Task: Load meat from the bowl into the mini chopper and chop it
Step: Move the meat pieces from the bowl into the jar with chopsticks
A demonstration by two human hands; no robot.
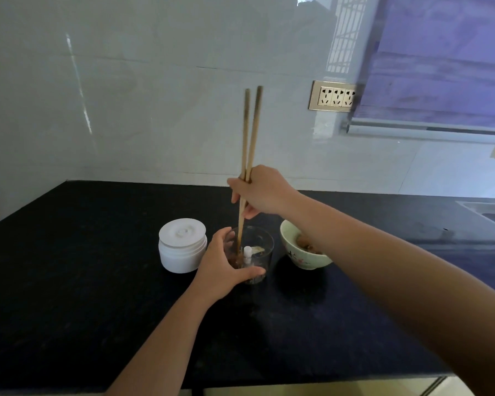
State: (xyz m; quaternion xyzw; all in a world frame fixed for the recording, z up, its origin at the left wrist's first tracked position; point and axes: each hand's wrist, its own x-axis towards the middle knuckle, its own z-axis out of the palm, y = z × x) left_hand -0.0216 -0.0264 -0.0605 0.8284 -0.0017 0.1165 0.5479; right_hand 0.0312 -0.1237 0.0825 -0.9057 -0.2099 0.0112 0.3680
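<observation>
Mid-counter, the left hand (222, 267) grips the chopper cup (255, 254) while the right hand (262, 192) pinches near-upright chopsticks (250, 144) dipped inside; the meat bowl (300, 248) sits just right, nearer that hand.

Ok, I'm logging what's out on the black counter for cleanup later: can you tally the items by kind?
Clear chopper cup: 1
White chopper lid unit: 1
Ceramic bowl: 1
Chopsticks, counted singly, held in the right hand: 2
Total: 5
The left hand steadies the cup.
</observation>
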